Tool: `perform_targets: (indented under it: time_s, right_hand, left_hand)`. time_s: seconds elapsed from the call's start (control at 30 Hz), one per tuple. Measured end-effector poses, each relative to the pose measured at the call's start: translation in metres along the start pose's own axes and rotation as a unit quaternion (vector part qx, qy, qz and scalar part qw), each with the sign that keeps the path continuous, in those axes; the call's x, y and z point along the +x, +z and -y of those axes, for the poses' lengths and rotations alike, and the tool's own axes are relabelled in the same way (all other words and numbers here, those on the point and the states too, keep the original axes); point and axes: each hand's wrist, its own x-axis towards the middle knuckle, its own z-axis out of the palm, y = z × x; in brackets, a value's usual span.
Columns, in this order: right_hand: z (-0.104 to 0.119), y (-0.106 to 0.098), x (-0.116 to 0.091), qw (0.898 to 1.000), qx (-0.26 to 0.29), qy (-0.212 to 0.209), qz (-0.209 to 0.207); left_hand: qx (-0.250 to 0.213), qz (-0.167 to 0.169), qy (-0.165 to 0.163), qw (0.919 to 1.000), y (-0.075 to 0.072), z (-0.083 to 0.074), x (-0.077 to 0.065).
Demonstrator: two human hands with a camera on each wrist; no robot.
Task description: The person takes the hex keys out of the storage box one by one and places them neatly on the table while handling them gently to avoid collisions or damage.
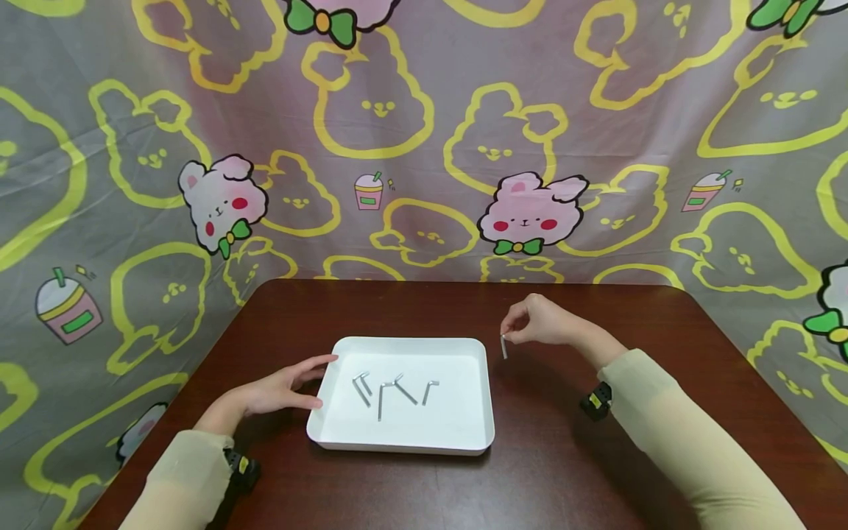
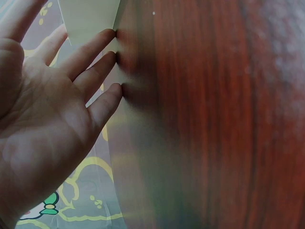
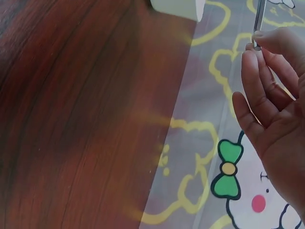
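A white rectangular tray (image 1: 400,434) lies on the table, with several L-shaped hex keys (image 1: 380,403) spread across its floor. At the tray's left side is my left hand (image 1: 281,390), its thumb and fingers spread against the rim. The left wrist view shows that hand (image 2: 52,105) with extended fingers, their tips close to the tabletop. To the right of the tray, my right hand (image 1: 535,320) pinches one hex key (image 1: 504,347) above the table, its long arm hanging down. In the right wrist view, thumb and fingertips grip the end of this metal key (image 3: 259,19).
The dark brown wooden table (image 1: 411,493) extends around the tray. Behind and beside it hangs a grey curtain (image 1: 424,132) with yellow outlines and cartoon rabbits. A small black device (image 1: 596,401) sits on the right wrist, another device (image 1: 243,470) on the left.
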Motion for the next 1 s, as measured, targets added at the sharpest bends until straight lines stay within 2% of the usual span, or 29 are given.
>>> perform_targets:
  time_s: [0.2, 0.43, 0.73, 1.0]
  right_hand:
    - [-0.009, -0.003, -0.005, 1.000, 0.002, 0.021, -0.003]
    - [-0.020, -0.003, -0.008, 0.999, 0.013, 0.035, 0.000]
    - [-0.038, 0.008, -0.006, 0.999, 0.012, 0.052, 0.005]
    - [-0.048, 0.019, -0.004, 0.997, 0.014, 0.076, 0.026]
  left_hand:
    - [-0.005, 0.009, 0.005, 0.9999, 0.000, 0.001, -0.001]
    - [-0.001, 0.005, 0.000, 1.0000, -0.001, 0.001, 0.000]
    - [-0.002, 0.002, -0.005, 1.0000, -0.001, 0.000, 0.000]
    - [0.008, 0.005, 0.005, 0.9999, -0.001, 0.001, 0.000]
